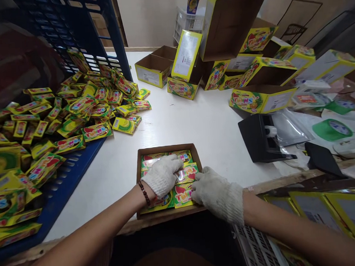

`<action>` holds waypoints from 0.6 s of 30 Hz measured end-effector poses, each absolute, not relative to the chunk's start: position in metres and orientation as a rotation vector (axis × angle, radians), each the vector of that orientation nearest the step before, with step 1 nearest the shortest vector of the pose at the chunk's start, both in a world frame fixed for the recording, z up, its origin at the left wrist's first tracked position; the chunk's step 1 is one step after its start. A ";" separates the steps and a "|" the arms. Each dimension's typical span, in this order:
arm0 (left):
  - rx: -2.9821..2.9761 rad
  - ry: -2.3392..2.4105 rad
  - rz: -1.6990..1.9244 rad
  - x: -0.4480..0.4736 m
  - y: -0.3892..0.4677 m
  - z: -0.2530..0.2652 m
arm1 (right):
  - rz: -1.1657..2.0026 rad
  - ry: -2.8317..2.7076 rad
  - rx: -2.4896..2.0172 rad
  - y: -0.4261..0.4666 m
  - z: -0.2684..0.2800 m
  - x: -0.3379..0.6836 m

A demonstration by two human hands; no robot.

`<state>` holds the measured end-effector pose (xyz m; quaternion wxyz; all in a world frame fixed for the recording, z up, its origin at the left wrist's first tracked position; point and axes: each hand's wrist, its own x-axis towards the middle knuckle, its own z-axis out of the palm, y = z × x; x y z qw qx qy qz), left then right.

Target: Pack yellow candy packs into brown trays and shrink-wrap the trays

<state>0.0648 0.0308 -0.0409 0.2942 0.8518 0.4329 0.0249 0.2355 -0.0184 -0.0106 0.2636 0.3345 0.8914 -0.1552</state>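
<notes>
An open cardboard box (198, 157) stands at the table's near edge. Flat yellow-green candy packets (184, 194) marked "TWINS" lie in it in rows. My left hand (163, 174), in a white knit glove, rests on top of the packets with its fingers stretched over them; it covers those beneath. My right hand (215, 193), gloved too, reaches over the box's right wall. Its fingertips touch the packets along that side, and no held thing shows in it. Both hands look open.
A blue crate (74, 177) on the left spills many loose packets (97, 131). Empty display boxes (154, 68) are stacked at the back right. A black tape dispenser (257, 140) and green tape roll (332, 129) lie to the right. More boxes (314, 209) sit below the table edge.
</notes>
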 end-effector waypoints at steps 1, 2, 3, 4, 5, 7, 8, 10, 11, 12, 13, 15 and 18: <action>2.278 1.137 0.061 0.066 0.030 -0.041 | -0.426 2.436 0.917 -0.015 -0.010 0.237; 2.289 1.126 0.057 0.066 0.029 -0.040 | -0.414 2.473 0.964 -0.010 -0.008 0.238; 2.301 1.113 0.055 0.066 0.029 -0.038 | -0.387 2.520 1.039 -0.005 -0.007 0.238; 2.314 1.113 0.067 0.065 0.032 -0.035 | -0.349 2.559 1.127 0.000 -0.006 0.237; 2.331 1.132 0.100 0.063 0.036 -0.031 | -0.307 2.581 1.203 0.006 -0.006 0.234; 2.380 1.249 0.227 0.052 0.055 -0.022 | -0.266 2.569 1.242 0.015 -0.008 0.226; 2.403 1.349 0.293 0.043 0.069 -0.018 | -0.275 2.539 1.219 0.019 -0.009 0.220; 2.427 1.603 0.353 0.020 0.103 -0.014 | -0.324 2.483 1.161 0.025 -0.012 0.211; 2.409 1.747 0.306 0.007 0.121 -0.016 | -0.356 2.470 1.146 0.027 -0.013 0.208; 2.381 1.862 0.232 -0.006 0.138 -0.020 | -0.392 2.469 1.138 0.029 -0.014 0.206; 2.338 1.927 0.182 -0.019 0.153 -0.026 | -0.429 2.470 1.138 0.031 -0.016 0.206; 2.303 1.938 0.188 -0.042 0.173 -0.040 | -0.497 2.474 1.152 0.035 -0.018 0.209; 2.257 1.870 0.332 -0.062 0.183 -0.055 | -0.641 2.486 1.202 0.038 -0.021 0.219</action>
